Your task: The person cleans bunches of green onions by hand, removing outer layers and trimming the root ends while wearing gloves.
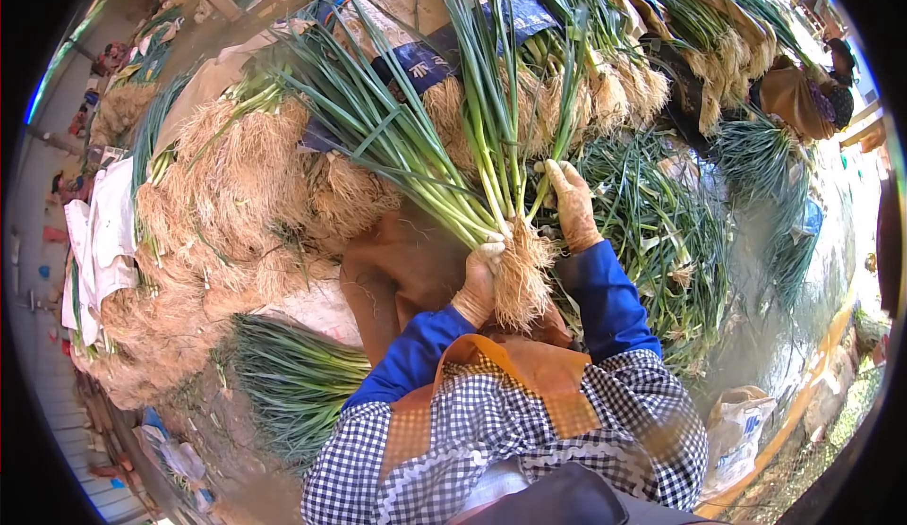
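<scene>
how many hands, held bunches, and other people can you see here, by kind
hands: 2, the left hand gripping the green onion bunch near its roots, the right hand touching the stalks
held green onion bunches: 1
other people: 1, a person bent over at the upper right
total: 4
The stacked piles of green onions around cannot be counted exactly.

Outdoor yard – bright sun, wet muddy ground (765, 336), white sacks (99, 232) at left.

The left hand (477, 284) grips a bunch of green onions (444, 147) just above the roots (522, 279). The right hand (573, 206) touches the stalks.
</scene>
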The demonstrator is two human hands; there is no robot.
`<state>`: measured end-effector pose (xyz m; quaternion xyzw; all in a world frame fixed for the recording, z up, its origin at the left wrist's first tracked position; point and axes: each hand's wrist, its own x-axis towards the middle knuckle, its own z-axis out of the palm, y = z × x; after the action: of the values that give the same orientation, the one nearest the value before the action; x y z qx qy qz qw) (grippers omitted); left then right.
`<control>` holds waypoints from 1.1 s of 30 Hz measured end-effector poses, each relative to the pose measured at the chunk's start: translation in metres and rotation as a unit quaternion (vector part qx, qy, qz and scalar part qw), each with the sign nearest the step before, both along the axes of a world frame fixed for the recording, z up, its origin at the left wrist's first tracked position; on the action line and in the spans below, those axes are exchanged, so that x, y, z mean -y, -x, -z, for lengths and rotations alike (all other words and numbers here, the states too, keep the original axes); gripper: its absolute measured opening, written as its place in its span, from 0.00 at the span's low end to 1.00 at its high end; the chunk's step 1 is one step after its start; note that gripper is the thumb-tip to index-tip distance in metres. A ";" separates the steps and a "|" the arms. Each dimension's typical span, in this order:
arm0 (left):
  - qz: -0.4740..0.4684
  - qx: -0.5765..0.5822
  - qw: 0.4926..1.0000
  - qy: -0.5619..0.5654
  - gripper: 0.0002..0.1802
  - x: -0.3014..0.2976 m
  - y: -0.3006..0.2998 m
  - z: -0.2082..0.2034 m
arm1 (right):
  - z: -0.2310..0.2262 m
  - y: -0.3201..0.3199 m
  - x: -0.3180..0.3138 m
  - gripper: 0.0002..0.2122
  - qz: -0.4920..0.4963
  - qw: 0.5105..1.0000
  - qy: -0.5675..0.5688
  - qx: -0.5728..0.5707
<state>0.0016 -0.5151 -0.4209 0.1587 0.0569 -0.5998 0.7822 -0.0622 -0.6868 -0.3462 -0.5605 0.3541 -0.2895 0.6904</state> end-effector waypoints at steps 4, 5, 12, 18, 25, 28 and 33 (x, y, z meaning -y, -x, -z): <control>-0.016 0.027 0.998 -0.048 0.27 0.002 -0.007 0.042 | 0.002 -0.015 0.001 0.11 -0.005 0.999 -0.024 0.038; -0.038 0.069 0.995 -0.063 0.26 0.003 -0.006 0.043 | 0.004 -0.012 0.002 0.11 -0.002 0.998 -0.034 0.053; -0.059 0.112 0.990 -0.060 0.13 -0.008 -0.013 0.027 | -0.030 -0.005 -0.007 0.21 -0.085 0.909 0.348 -0.215; -0.091 0.138 0.978 -0.125 0.09 -0.001 -0.009 0.013 | -0.043 -0.013 -0.001 0.19 -0.361 0.742 0.468 -0.316; -0.086 0.097 0.984 -0.122 0.11 0.006 0.002 -0.018 | -0.035 0.044 -0.046 0.05 -0.345 0.660 0.583 -0.326; -0.033 0.033 0.996 -0.072 0.14 0.007 -0.003 -0.017 | 0.036 0.124 -0.049 0.06 -0.545 0.577 0.534 -0.292; -0.095 0.069 0.992 -0.052 0.11 0.002 -0.010 -0.018 | 0.008 0.105 0.013 0.19 -0.567 0.474 0.284 -0.611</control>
<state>0.0117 -0.5168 -0.4026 0.2344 0.0491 -0.5062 0.8285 -0.1670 -0.6999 -0.3538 -0.8397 0.1896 0.4954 0.1159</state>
